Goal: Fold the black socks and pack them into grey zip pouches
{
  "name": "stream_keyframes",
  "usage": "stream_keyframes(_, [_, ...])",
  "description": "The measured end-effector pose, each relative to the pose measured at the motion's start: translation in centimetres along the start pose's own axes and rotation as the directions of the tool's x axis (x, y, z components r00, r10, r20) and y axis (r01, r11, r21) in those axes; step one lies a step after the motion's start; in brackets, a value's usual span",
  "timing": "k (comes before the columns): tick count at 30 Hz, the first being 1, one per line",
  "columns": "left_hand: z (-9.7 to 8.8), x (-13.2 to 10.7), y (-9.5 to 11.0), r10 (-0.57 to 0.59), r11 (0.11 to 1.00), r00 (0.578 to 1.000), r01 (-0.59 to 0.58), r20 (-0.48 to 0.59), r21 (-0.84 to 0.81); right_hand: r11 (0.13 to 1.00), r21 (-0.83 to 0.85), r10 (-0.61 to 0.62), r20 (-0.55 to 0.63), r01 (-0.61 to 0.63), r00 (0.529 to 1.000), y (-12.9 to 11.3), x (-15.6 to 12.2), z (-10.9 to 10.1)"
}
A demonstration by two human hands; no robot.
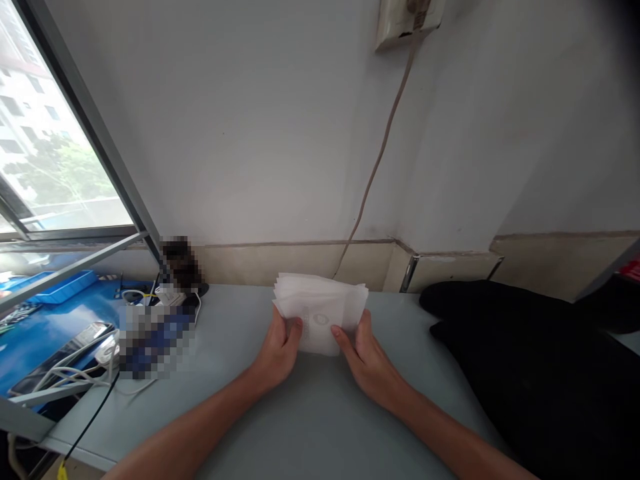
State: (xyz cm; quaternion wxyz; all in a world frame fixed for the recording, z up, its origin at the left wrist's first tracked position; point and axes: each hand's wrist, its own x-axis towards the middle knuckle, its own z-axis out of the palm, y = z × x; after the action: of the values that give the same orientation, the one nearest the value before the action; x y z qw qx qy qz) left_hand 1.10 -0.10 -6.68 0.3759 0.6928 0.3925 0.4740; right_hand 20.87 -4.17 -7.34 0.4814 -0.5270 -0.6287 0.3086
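Note:
A thin stack of white translucent sheets or small bags stands a little above the pale grey tabletop, near the wall. My left hand grips the stack's lower left edge, thumb on the front. The lower right edge is pinched by my right hand, thumb likewise on the front. A faint round mark shows through the front sheet between my thumbs.
A black cloth or bag covers the table's right side. At the left lie white cables, a charger and a blurred dark object. A beige cable hangs from a wall socket. A window is at far left.

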Motion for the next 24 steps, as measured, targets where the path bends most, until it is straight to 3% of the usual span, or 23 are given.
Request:
stream_keyframes(15, [0.26, -0.11, 0.78, -0.003, 0.999, 1.0, 0.004, 0.02, -0.047, 0.999, 0.023, -0.031, 0.019, 0.03, 0.999, -0.15, 0.07, 0.04])
stream_keyframes(21, [0.33, -0.08, 0.85, -0.006, 0.998, 1.0, 0.006, -0.007, -0.056, 0.999, 0.001, -0.043, -0.036, 0.043, 0.998, -0.37, -0.07, -0.01])
stream_keyframes(24, [0.31, -0.17, 0.82, -0.008, 0.999, 0.999, 0.007, -0.032, -0.045, 1.0, 0.014, -0.028, 0.001, 0.028, 1.0, -0.23, -0.09, 0.0])
